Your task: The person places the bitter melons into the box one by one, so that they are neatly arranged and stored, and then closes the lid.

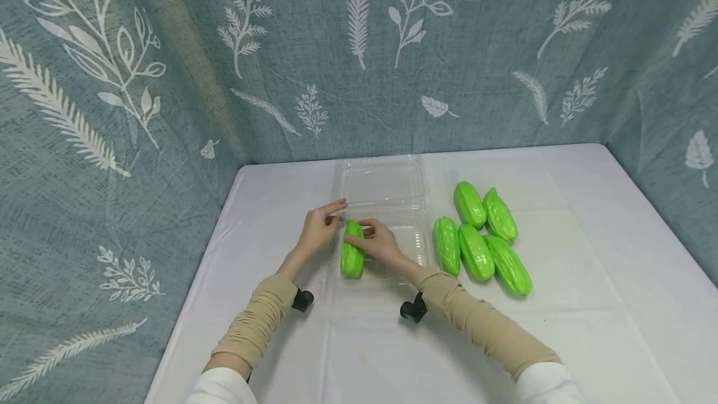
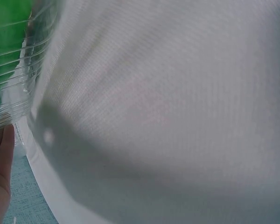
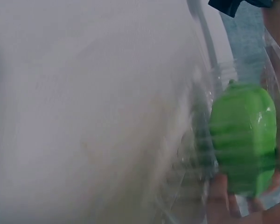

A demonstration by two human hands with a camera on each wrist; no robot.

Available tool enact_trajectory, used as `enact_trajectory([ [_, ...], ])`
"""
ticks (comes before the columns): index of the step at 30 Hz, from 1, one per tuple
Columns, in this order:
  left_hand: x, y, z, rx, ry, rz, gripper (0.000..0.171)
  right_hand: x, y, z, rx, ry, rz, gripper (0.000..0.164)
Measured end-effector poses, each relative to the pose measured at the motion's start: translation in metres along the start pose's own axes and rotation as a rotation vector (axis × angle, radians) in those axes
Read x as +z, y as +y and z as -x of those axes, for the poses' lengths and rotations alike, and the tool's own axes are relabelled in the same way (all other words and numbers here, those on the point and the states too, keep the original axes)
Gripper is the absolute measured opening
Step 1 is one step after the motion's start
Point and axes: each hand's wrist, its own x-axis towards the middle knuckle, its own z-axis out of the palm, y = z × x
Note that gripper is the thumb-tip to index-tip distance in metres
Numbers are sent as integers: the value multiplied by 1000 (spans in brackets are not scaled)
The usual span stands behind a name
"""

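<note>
My right hand (image 1: 383, 245) holds a shiny green toy bitter melon (image 1: 352, 260) upright in the view, at the left side of a clear plastic clamshell box (image 1: 412, 273). In the right wrist view the melon (image 3: 245, 135) shows through the ribbed clear wall, with fingertips at its lower end. My left hand (image 1: 318, 229) is at the box's left edge, index finger stretched toward the hinge. Its fingers (image 2: 4, 154) lie fairly straight along the ribbed wall in the left wrist view. The box's lid (image 1: 381, 181) lies folded back, away from me.
Several more green toy bitter melons (image 1: 477, 251) lie grouped on the white tablecloth (image 1: 589, 254), just right of the box. A blue-green curtain with white leaf prints (image 1: 336, 111) hangs behind the table and along both sides.
</note>
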Motion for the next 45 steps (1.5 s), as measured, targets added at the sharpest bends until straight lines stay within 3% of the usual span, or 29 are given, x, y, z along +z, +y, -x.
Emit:
enact_trajectory([
  [18, 3, -7, -4, 8, 9, 11, 37, 12, -4, 0, -142, 55, 208, 54],
  [45, 4, -7, -6, 6, 14, 27, 37, 5, -1, -2, -114, 41, 158, 54],
])
